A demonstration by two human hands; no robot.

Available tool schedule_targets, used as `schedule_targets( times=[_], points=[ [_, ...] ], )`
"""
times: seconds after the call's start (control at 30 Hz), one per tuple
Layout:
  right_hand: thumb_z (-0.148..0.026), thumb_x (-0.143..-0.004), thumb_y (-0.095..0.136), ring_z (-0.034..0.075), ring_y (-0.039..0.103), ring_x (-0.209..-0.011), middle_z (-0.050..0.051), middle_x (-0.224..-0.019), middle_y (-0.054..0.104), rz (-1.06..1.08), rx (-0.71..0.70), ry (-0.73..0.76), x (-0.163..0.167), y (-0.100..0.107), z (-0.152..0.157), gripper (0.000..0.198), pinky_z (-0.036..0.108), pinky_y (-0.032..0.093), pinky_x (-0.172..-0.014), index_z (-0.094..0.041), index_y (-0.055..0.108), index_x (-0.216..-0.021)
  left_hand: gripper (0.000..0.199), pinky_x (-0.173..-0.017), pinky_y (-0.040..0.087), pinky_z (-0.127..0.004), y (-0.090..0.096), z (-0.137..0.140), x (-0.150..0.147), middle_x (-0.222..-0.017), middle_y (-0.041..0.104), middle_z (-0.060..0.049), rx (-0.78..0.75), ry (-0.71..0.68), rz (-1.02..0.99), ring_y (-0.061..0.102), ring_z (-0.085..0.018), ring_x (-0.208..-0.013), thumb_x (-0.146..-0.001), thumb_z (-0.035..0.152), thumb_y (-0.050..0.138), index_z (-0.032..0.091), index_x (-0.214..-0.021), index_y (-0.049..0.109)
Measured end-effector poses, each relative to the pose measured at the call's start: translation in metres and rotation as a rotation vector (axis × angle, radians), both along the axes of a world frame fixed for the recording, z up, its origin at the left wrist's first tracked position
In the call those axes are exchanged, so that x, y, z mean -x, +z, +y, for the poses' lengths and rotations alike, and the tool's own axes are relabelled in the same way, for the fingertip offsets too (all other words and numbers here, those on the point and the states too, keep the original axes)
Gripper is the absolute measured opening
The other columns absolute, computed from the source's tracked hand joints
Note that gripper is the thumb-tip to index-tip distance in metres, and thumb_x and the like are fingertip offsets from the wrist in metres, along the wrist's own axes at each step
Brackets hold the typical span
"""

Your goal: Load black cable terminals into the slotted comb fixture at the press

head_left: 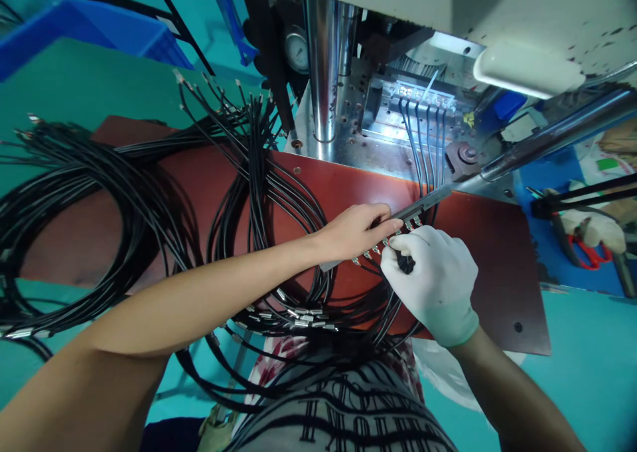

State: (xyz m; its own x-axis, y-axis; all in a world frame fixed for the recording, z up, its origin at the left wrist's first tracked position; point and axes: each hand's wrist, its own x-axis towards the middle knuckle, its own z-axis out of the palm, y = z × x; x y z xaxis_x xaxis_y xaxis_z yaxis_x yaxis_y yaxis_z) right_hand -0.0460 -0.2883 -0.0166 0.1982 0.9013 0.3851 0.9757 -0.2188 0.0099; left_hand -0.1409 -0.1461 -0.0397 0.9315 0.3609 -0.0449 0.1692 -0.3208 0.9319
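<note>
My bare left hand [354,231] is closed around a long grey bar [424,202] that lies slanted over the red-brown board. A row of small metal connector ends [367,255] sticks out along the bar's near side. My right hand [435,283], in a white glove, is pinched at this row, with its fingertips close to my left thumb. Something black shows inside its curled fingers, perhaps a cable, but the fingers hide most of it. Black cables [393,312] run from beneath the right hand toward my lap.
Coiled black cables [124,220] cover the left of the red-brown board [492,273]. Behind stands a press with a steel column [323,74] and a lit mould [411,117], with several cables leading out of it. Red-handled scissors [590,256] lie at right. A blue bin [99,30] is at upper left.
</note>
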Motion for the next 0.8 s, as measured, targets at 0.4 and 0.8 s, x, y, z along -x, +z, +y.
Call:
schedule_targets(
  times=[0.4, 0.8],
  points=[
    [-0.034, -0.090, 0.059, 0.018, 0.047, -0.066, 0.000, -0.067, 0.058, 0.036, 0.108, 0.148, 0.027, 0.006, -0.006, 0.018, 0.036, 0.020, -0.062, -0.023, 0.069, -0.079, 0.039, -0.055, 0.023, -0.025, 0.001, 0.000, -0.003, -0.059, 0.037, 0.005, 0.018, 0.029, 0.002, 0.036, -0.009, -0.058, -0.094, 0.043, 0.047, 0.017, -0.066, 0.042],
    [-0.012, -0.091, 0.050, 0.019, 0.057, -0.086, 0.007, -0.110, 0.066, -0.126, 0.171, 0.241, -0.057, 0.050, -0.003, 0.031, 0.032, 0.033, -0.064, -0.019, 0.063, -0.118, 0.035, -0.054, 0.025, -0.025, 0.038, -0.004, -0.009, -0.060, 0.037, 0.005, -0.093, -0.146, 0.059, 0.036, -0.008, -0.056, -0.095, 0.041, 0.046, 0.017, -0.070, 0.044]
  ],
)
